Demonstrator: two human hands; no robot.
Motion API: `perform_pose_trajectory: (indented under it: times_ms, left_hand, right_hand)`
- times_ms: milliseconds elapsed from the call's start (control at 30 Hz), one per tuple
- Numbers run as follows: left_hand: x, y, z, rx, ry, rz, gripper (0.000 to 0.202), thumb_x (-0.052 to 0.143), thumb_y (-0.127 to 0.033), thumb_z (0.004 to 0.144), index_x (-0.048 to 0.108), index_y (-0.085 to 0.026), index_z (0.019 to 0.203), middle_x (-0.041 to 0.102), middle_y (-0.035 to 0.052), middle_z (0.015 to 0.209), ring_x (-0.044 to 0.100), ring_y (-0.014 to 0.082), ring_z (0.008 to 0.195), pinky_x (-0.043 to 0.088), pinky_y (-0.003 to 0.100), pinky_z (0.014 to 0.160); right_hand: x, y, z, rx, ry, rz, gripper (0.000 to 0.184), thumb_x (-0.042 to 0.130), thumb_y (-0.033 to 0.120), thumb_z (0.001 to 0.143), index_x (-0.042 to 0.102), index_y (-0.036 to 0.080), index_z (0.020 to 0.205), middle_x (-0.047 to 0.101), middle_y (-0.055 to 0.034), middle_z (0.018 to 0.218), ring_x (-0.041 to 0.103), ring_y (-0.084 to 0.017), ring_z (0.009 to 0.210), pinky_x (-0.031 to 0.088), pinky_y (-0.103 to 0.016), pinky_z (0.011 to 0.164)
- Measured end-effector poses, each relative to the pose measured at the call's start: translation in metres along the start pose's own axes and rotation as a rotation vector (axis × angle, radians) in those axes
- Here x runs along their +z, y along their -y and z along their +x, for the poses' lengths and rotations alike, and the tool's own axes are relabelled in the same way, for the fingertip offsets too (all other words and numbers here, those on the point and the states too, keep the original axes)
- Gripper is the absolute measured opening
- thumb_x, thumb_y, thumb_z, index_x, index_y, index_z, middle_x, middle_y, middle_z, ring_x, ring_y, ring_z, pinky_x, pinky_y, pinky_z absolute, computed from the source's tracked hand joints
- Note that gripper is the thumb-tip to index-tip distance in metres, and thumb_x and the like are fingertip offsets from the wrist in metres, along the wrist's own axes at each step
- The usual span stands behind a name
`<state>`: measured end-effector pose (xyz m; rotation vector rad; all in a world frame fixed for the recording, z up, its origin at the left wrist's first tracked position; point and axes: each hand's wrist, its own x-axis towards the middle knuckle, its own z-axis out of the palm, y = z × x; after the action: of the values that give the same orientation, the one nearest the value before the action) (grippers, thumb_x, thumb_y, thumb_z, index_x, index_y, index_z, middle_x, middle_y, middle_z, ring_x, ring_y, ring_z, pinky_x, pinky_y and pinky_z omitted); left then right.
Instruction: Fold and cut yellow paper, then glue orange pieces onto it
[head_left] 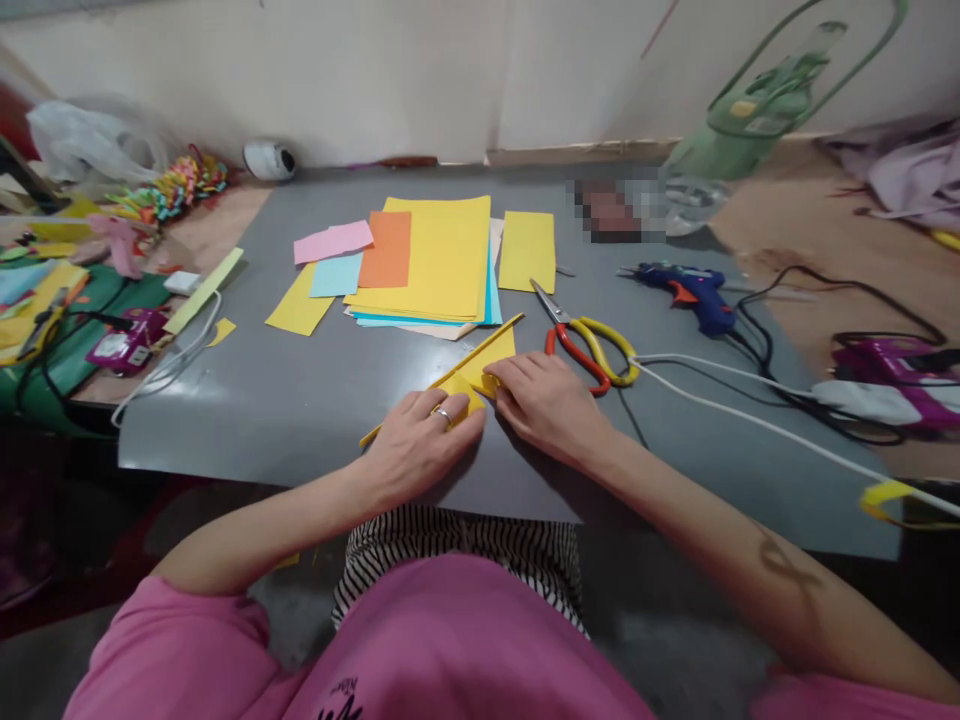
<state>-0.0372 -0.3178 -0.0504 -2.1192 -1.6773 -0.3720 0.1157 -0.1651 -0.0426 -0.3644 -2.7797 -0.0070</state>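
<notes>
Pressing on a folded yellow paper (491,358), both hands are working close together near the front edge of the grey surface (300,400). The left hand (420,440), wearing a ring, is lying flat with its fingers spread over the paper's near corner. The right hand (544,398) is bending its fingers so that the tips are resting on the fold. Whether it is pinching the paper I cannot tell.

A clear plastic bag (82,140) is slumping at the far left, and its contents are too blurred to make out. A heap of bright paper pieces (172,185) is lying loose beside it.

Behind the hands, a stack of coloured sheets (439,260) is lying on the surface, with a single yellow sheet (527,250) just to its right. Scissors (589,345) with red and yellow handles are lying just beside the right hand. A blue glue gun (690,295) is resting farther right, and a white cable (750,400) is trailing across the surface in front of it. A pale wall (375,70) is closing off the far side.
</notes>
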Motion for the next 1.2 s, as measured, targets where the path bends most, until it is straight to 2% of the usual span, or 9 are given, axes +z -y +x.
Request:
perform_pose_trajectory:
  times_ms: [100,233,400,500,600,833,1033,1200]
  left_hand:
    - [-0.011,0.009,-0.01,0.011,0.064,0.044,0.012,0.055,-0.018,0.098,0.063,-0.017,0.106,0.073,0.004,0.103,0.061,0.0212,0.089,0.047,0.034,0.075]
    - [-0.022,0.022,-0.024,0.009,0.065,0.086,0.011,0.054,-0.013,0.097,0.064,-0.014,0.102,0.074,0.0054,0.102,0.061,0.0207,0.088,0.045,0.034,0.076]
    - [-0.017,0.032,-0.028,-0.003,0.035,0.086,0.019,0.052,-0.032,0.101,0.063,-0.017,0.095,0.074,0.0029,0.091,0.06,0.0186,0.075,0.041,0.034,0.065]
    - [-0.016,0.037,-0.025,0.068,0.045,0.084,0.012,0.05,-0.019,0.101,0.062,-0.017,0.102,0.073,0.0029,0.094,0.061,0.0181,0.075,0.041,0.033,0.066]
    - [-0.016,0.041,-0.024,0.151,0.06,0.092,0.015,0.047,-0.01,0.099,0.061,-0.015,0.102,0.071,0.0037,0.089,0.059,0.0178,0.071,0.041,0.032,0.064]
    - [-0.011,0.042,-0.024,0.097,0.091,0.072,0.018,0.044,-0.011,0.099,0.058,-0.018,0.092,0.067,0.003,0.083,0.055,0.016,0.067,0.043,0.03,0.062]
    - [-0.005,0.041,-0.027,0.066,0.002,-0.006,0.017,0.045,-0.015,0.101,0.059,-0.018,0.09,0.069,0.0022,0.085,0.058,0.0146,0.07,0.045,0.027,0.065]
    - [-0.004,0.04,-0.029,0.038,-0.045,-0.045,0.014,0.048,-0.016,0.099,0.06,-0.018,0.092,0.072,0.0021,0.087,0.063,0.0138,0.072,0.048,0.026,0.067]
  right_hand:
    - [-0.003,0.012,-0.01,-0.019,-0.027,-0.047,0.025,0.047,0.018,0.095,0.065,0.009,0.11,0.073,-0.0123,0.091,0.061,-0.026,0.084,0.041,-0.038,0.078]
    - [-0.013,0.028,-0.017,-0.089,-0.076,0.055,0.025,0.046,0.022,0.098,0.064,0.01,0.111,0.074,-0.0106,0.091,0.062,-0.022,0.081,0.042,-0.034,0.076]
    - [-0.015,0.026,-0.006,-0.067,-0.006,0.081,0.024,0.048,0.026,0.1,0.066,0.012,0.109,0.073,-0.012,0.101,0.061,-0.024,0.088,0.041,-0.035,0.077]
    - [-0.01,0.022,-0.002,-0.087,0.065,0.122,0.023,0.048,0.025,0.1,0.067,0.014,0.108,0.072,-0.0109,0.1,0.059,-0.022,0.085,0.042,-0.034,0.075]
    - [-0.007,0.023,-0.002,-0.083,0.064,0.121,0.026,0.047,0.026,0.1,0.069,0.014,0.108,0.07,-0.0111,0.097,0.056,-0.021,0.083,0.042,-0.033,0.074]
    - [-0.009,0.028,-0.001,-0.093,0.058,0.102,0.026,0.048,0.027,0.1,0.07,0.014,0.102,0.068,-0.0126,0.1,0.053,-0.022,0.086,0.044,-0.035,0.078]
    - [-0.005,0.024,0.009,-0.106,-0.018,0.14,0.028,0.049,0.029,0.1,0.071,0.014,0.109,0.067,-0.014,0.107,0.053,-0.023,0.091,0.046,-0.037,0.083]
    - [0.001,0.023,0.013,-0.136,0.039,0.216,0.027,0.049,0.029,0.1,0.073,0.016,0.099,0.068,-0.0123,0.105,0.054,-0.023,0.09,0.046,-0.037,0.082]
